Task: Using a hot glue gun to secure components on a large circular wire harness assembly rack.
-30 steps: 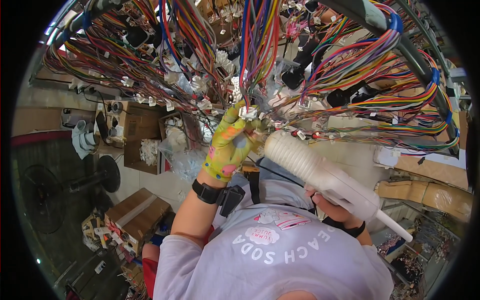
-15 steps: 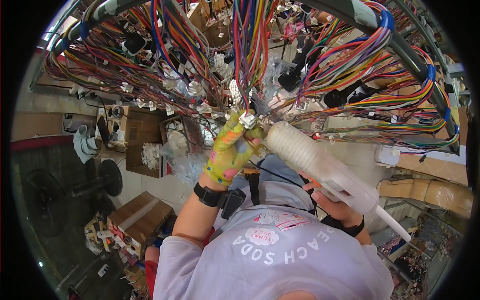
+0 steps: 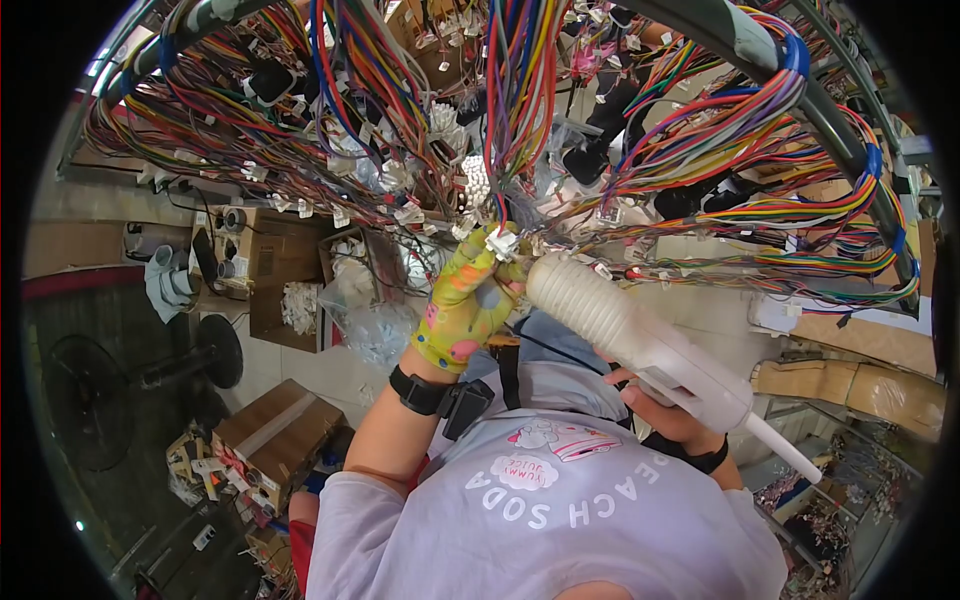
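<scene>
My left hand (image 3: 462,305), in a yellow glove with coloured spots, pinches a small white plug connector (image 3: 502,244) at the end of several coloured wires (image 3: 522,95) hanging from above. My right hand (image 3: 672,412) is bare and wrapped round the handle of a white hot glue gun (image 3: 640,335). A pale glue stick (image 3: 786,447) sticks out of the gun's back end. The gun's ribbed front points at the left fingertips, close to the connector; its nozzle tip is hard to make out there. Part of the right hand's fingers is hidden behind the gun.
A curved metal rail (image 3: 830,120) carries thick wire bundles with white plugs across the far side. To the left are an open carton (image 3: 285,300) with white parts, a clear plastic bag (image 3: 370,325), a closed carton (image 3: 278,432) and a black fan (image 3: 90,400). Brown cardboard (image 3: 850,390) lies at right.
The connector and left fingertips have shifted slightly to the right. The glue gun's front has come a little left and down, nearer the left hand. Both grips are kept.
</scene>
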